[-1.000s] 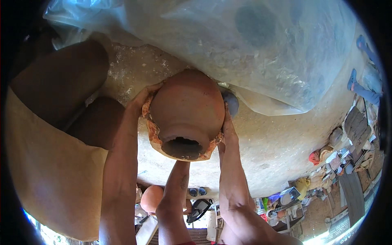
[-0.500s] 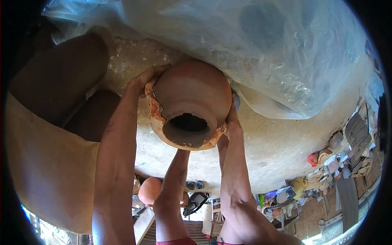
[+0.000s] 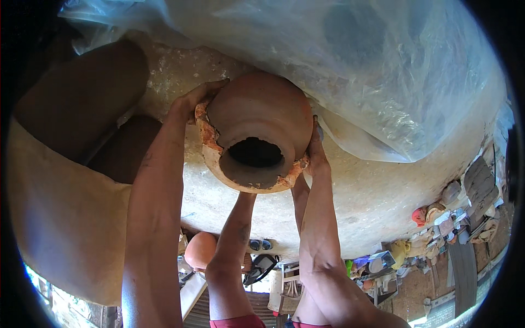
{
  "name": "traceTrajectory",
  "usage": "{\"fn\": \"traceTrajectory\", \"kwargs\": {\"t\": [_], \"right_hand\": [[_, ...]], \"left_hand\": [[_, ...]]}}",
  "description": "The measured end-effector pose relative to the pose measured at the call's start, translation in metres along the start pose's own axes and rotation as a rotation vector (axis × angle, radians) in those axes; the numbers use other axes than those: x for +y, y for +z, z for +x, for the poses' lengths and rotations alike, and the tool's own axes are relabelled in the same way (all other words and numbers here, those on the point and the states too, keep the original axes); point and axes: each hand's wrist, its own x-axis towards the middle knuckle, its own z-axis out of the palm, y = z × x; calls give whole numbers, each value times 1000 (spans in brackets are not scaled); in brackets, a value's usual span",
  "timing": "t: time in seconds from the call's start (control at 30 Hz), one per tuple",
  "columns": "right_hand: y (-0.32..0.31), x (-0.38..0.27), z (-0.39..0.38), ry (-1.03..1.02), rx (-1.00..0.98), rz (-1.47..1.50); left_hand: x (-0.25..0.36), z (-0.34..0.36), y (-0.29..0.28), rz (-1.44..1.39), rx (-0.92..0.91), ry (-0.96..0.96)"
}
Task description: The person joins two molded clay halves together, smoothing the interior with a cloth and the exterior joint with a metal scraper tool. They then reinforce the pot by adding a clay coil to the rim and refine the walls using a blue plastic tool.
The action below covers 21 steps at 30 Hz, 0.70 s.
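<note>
Open-mouthed brown clay pot (image 3: 258, 109) clamped between left hand (image 3: 198, 99) and right hand (image 3: 317, 147); translucent plastic sheet (image 3: 404, 82) spread beyond hands.

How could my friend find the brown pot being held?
Find the cloudy plastic sheet across the top. Below it, both hands hold a round brown pot. Its dark mouth with a jagged edge sets it apart from the smooth orange object lower down.

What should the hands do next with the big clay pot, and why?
Perhaps ease the clay pot gently toward the body, away from the plastic sheet close behind it. The left hand and right hand hold opposite sides, and the ragged orange edge looks breakable, so slow seems safer.
</note>
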Motion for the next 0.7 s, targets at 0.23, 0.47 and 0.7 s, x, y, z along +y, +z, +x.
{"fn": "traceTrajectory", "kwargs": {"t": [0.23,0.47,0.7], "right_hand": [[-2,-7,-2,-30,-14,4],[-26,-1,14,-172,74,-144],[-3,7,8,-134,-7,-59]], "left_hand": [[-2,18,-7,-151,-84,-45],[-23,39,6,-296,-56,333],[-30,37,-32,-190,-284,308]]}}
